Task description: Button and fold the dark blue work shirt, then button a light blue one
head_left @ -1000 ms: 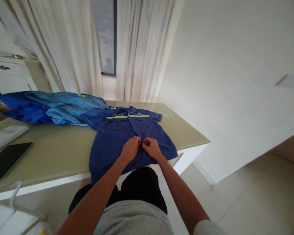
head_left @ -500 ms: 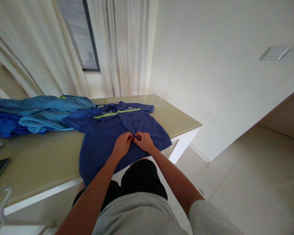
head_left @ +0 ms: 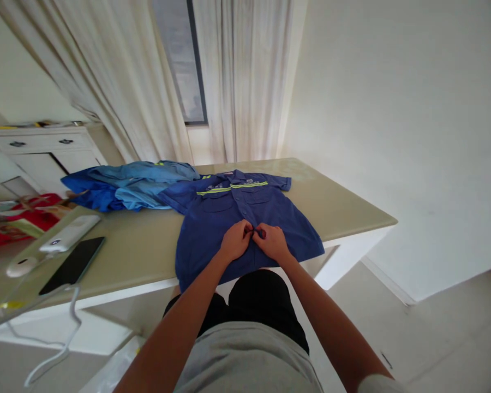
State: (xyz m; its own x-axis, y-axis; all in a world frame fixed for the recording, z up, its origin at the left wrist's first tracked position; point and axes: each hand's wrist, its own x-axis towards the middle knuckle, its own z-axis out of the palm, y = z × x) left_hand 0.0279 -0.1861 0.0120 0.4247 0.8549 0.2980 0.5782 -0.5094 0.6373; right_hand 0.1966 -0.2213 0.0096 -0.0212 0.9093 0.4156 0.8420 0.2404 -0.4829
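Note:
A dark blue short-sleeved work shirt [head_left: 216, 232] lies front up on the table, its collar at the far side and its hem hanging over the near edge. Yellow-green stripes cross its chest above two flap pockets. My left hand [head_left: 238, 240] pinches the front placket low on the shirt. Right beside it, my right hand [head_left: 270, 240] pinches the same placket from the other side, the fingertips of both nearly touching. Whether a button sits between the fingers is hidden.
Rumpled lighter blue garments [head_left: 147, 183] lie to the left of the shirt on the table [head_left: 352, 213]. A black phone [head_left: 73, 265], a white device [head_left: 70, 233] and a white cable [head_left: 71, 322] are at the near left. Red items [head_left: 36, 213] sit beyond; a wall [head_left: 393, 136] rises at right.
The view has turned left, bringing the phone, white device and cabinet into sight. Both hands stay pinched at the same part of the shirt front, with little finger movement.

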